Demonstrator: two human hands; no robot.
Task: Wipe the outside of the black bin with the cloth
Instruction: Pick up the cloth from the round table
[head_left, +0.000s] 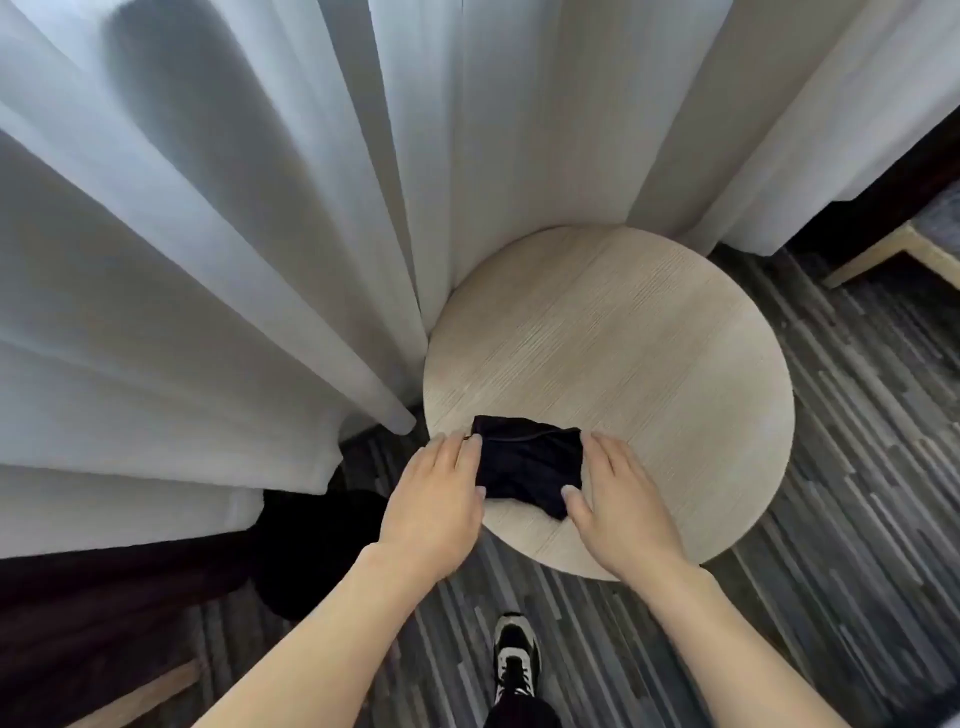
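A dark folded cloth (527, 465) lies on the near left part of a round light-wood table (649, 364). My left hand (441, 499) rests at the cloth's left edge, fingertips touching it. My right hand (618, 499) touches its right edge, thumb on the lower corner. Both hands lie flat with fingers apart and do not grip it. A black bin (311, 551) stands on the floor left of the table, below the curtain, mostly in shadow and partly hidden by my left forearm.
White curtains (234, 234) hang behind and left of the table, brushing its rim. Striped grey carpet (857, 519) covers the floor. My shoe (515, 657) is below the table. A wooden furniture leg (893, 254) is at the far right, dark furniture at the lower left.
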